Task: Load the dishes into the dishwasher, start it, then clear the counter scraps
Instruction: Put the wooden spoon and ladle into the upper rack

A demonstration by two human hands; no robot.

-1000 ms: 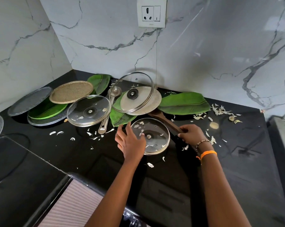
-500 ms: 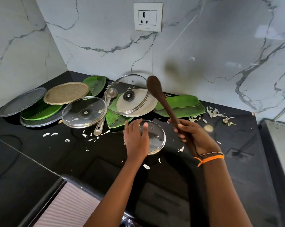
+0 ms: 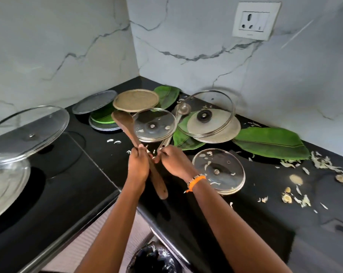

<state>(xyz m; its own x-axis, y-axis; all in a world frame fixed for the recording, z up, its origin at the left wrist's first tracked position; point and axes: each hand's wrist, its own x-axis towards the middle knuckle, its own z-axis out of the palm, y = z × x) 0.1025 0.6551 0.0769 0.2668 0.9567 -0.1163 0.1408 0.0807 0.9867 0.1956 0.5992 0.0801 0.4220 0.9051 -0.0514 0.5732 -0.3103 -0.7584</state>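
We saw left hand (image 3: 137, 167) curled tight round wooden spoon (image 3: 135, 142), lifted above counter (image 3: 265, 223). Right hand (image 3: 173, 162) fingers seemingly pinched ladle (image 3: 175, 123) handle; grip partly hidden.

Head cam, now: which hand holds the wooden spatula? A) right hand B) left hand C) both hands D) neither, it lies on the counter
B: the left hand grips the wooden spatula mid-handle, blade up, while the right hand pinches the end of the steel ladle handle beside it.
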